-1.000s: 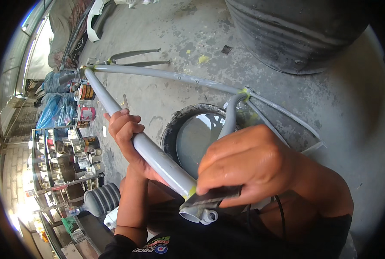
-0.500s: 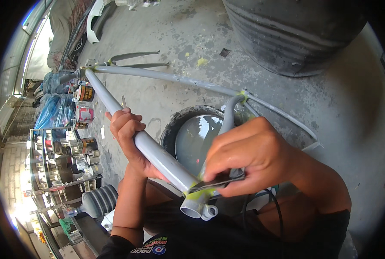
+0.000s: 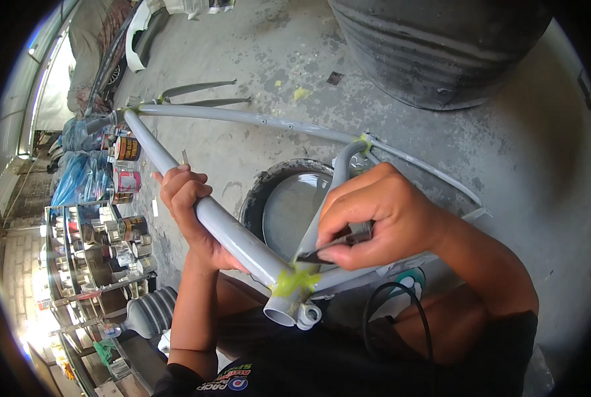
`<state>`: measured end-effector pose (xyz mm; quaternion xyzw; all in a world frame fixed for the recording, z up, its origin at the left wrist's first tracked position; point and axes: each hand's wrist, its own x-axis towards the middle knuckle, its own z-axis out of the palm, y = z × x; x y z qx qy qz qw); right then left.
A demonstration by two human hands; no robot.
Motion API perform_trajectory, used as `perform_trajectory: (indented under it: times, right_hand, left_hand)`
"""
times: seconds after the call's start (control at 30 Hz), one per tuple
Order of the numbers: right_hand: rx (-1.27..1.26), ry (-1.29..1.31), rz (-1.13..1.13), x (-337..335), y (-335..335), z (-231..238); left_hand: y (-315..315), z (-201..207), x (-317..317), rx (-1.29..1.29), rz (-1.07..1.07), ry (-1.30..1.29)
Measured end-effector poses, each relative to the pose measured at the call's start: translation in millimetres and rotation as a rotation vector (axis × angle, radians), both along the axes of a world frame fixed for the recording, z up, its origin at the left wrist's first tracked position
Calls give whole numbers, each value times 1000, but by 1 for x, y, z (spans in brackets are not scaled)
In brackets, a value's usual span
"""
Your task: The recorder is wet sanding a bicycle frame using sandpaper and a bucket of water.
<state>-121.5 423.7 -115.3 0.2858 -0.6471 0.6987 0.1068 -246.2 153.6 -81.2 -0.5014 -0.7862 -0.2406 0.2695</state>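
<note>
A grey bicycle frame (image 3: 232, 233) slants across my lap, with yellow-green patches at its joints. My left hand (image 3: 188, 198) is wrapped around its thick tube. In my right hand (image 3: 391, 218), a folded piece of dark sandpaper (image 3: 338, 246) is pinched between thumb and fingers. Its edge lies by the foot of the curved tube, just above the yellow-green joint (image 3: 293, 281). Below that joint the round open shell (image 3: 281, 311) faces me. My fingers partly cover the sandpaper, and my right hand hides part of the curved tube.
Behind the frame stands a dark bucket (image 3: 250, 210) of cloudy water. A large black barrel (image 3: 441, 59) is at the far right. Paint cans (image 3: 127, 147) and a rack (image 3: 77, 291) of containers line the left. Near my right leg loops a black cable (image 3: 411, 294).
My right hand has slid the sandpaper from across the joint up toward the foot of the curved tube, baring the yellow-green patch. My left hand keeps its hold on the thick tube.
</note>
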Motion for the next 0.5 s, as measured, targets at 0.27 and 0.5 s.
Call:
perform_trajectory:
  times: [0.27, 0.5]
  right_hand:
    - [3, 44, 20, -2, -3, 6]
    - [-30, 39, 94, -12, -12, 23]
  left_hand:
    - [-6, -1, 2, -3, 36, 12]
    - [-10, -2, -1, 14, -5, -15]
